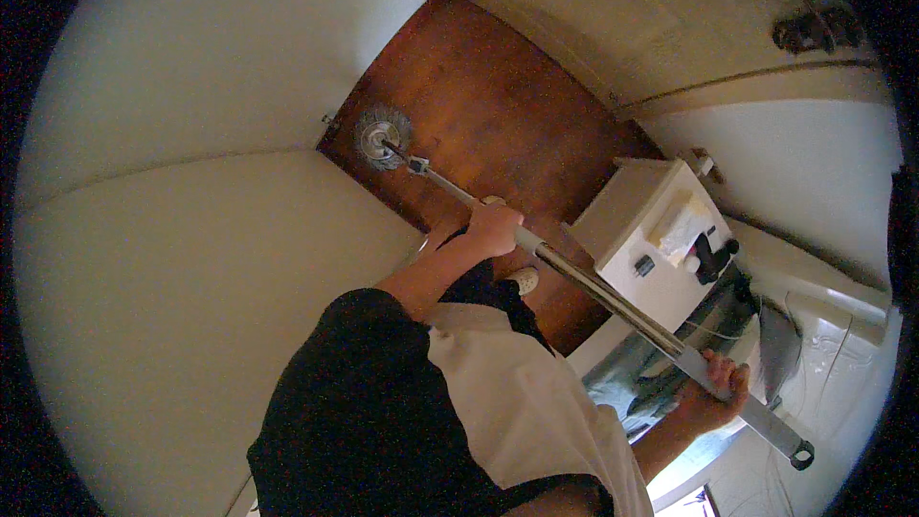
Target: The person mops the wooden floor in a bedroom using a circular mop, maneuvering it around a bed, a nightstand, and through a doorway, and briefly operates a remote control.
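A long mop (613,302) slants across the view, its pole white toward the head and shiny metal farther up. Its round head (383,139), a disc ringed with grey strands, rests on the brown wood floor in the far left corner. Closed around the white lower pole is my left hand (496,229). My right hand (720,391) wraps the grey grip near the upper end, which finishes in a hanging loop. Below the pole, one light shoe (524,280) of mine shows on the floor.
Pale walls (191,220) meet beside the mop head, where a small doorstop-like fitting (329,122) sits. At right stands a white cabinet (622,211) with a pale yellow packet (678,228), a black object (710,258) and a small dark item on top. A beige door-like panel (689,29) lies beyond.
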Action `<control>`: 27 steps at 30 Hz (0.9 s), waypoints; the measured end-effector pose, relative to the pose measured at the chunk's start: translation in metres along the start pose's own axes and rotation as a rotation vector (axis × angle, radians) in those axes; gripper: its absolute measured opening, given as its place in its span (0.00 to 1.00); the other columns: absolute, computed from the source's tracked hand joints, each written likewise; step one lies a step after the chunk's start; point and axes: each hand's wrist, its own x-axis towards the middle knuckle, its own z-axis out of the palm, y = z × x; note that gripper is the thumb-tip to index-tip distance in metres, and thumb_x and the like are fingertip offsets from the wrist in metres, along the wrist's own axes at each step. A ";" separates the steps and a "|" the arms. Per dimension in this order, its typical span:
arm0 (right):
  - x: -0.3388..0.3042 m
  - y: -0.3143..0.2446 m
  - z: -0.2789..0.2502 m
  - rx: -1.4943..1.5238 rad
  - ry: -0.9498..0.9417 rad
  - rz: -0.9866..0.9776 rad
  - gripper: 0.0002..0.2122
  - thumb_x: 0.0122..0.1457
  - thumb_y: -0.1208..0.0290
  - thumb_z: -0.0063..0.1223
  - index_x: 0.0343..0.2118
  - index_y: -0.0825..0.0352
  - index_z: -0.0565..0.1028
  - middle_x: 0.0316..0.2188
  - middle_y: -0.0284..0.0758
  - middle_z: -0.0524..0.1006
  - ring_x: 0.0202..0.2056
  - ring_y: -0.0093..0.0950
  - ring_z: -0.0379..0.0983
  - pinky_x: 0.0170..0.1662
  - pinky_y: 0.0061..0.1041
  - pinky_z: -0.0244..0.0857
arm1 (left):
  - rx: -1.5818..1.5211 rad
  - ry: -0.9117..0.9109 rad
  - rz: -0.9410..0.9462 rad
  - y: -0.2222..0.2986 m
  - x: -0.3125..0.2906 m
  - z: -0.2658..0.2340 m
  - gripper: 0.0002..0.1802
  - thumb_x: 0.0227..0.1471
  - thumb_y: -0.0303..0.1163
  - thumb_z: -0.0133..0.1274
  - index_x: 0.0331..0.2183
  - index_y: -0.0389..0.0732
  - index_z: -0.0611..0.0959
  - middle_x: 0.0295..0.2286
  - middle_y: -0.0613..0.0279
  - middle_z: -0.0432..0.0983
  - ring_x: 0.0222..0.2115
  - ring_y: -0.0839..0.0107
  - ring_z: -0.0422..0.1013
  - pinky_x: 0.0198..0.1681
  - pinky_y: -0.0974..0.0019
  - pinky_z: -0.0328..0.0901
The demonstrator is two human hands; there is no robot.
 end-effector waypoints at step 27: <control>-0.036 0.001 0.015 -0.101 -0.175 -0.120 0.11 0.49 0.72 0.41 0.16 0.59 0.53 0.10 0.27 0.50 0.19 0.22 0.51 0.44 0.33 0.53 | -0.109 0.338 0.208 0.010 0.058 -0.003 0.04 0.31 0.26 0.53 0.19 0.44 0.77 0.24 0.58 0.71 0.37 0.57 0.63 0.47 0.35 0.45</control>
